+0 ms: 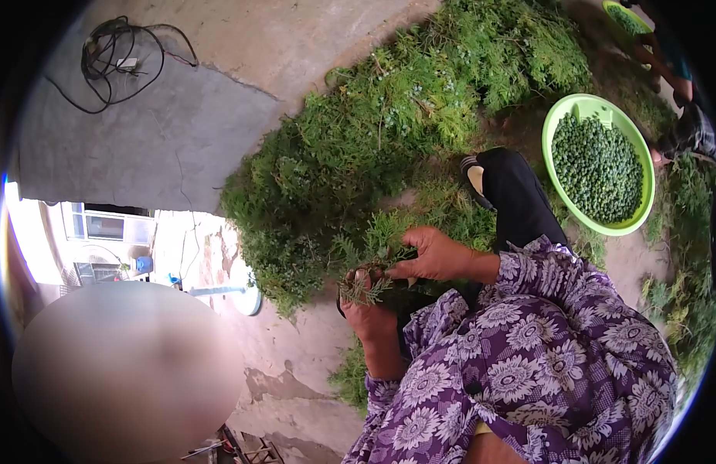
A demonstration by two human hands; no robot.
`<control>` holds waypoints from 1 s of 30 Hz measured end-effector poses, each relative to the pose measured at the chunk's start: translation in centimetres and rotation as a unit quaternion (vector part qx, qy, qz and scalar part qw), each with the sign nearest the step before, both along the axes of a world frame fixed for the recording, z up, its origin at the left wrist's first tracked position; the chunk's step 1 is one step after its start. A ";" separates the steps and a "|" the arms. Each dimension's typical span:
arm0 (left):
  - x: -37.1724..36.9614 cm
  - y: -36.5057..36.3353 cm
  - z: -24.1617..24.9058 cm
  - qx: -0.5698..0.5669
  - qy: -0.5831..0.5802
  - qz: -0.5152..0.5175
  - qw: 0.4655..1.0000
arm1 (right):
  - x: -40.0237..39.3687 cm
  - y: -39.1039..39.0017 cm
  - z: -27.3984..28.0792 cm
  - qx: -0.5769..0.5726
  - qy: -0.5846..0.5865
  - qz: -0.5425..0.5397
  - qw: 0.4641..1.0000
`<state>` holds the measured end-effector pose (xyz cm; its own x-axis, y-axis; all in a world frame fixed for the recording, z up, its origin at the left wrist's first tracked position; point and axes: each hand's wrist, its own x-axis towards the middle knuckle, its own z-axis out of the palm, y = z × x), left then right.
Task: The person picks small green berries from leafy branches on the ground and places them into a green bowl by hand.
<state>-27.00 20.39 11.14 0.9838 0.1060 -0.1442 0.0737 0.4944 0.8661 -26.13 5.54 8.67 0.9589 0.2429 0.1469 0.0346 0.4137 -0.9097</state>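
Note:
My left hand [367,313] is closed around a conifer sprig [364,291] with flat, scaly green leaves, held in front of my lap. Just to the right of it, my right hand [435,255] has its thumb and fingers pinched together at the same sprig; what lies between the fingertips is too small to make out. Beyond both hands spreads a large heap of cut conifer branches [389,116], dotted with small bluish-green berries. Off to the right of my leg stands a light green basin [553,166] filled with green berries [597,170].
At the right edge another person's hand [658,157] is near the basin, and a second green basin [644,25] stands at top right. A coiled black cable [103,66] lies on the concrete. More branches [694,209] lie at right. A blurred patch covers the lower left.

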 end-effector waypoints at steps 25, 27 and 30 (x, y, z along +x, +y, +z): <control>1.2 -0.4 1.2 0.121 -0.062 0.008 0.991 | 1.9 -2.1 2.1 -0.216 -0.003 -0.042 0.975; 0.7 -0.9 1.6 0.121 -0.067 0.000 0.990 | 1.9 -1.7 2.0 -0.234 -0.004 -0.037 0.971; 0.3 -0.7 1.7 0.122 -0.071 -0.009 0.990 | 2.1 -1.4 0.9 -0.183 -0.054 -0.044 0.981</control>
<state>-26.65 19.71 12.85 0.9945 0.1024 0.0240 -0.0510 0.2694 0.9617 -23.98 4.18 9.55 0.9621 0.2162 0.1665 0.1593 0.0505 -0.9859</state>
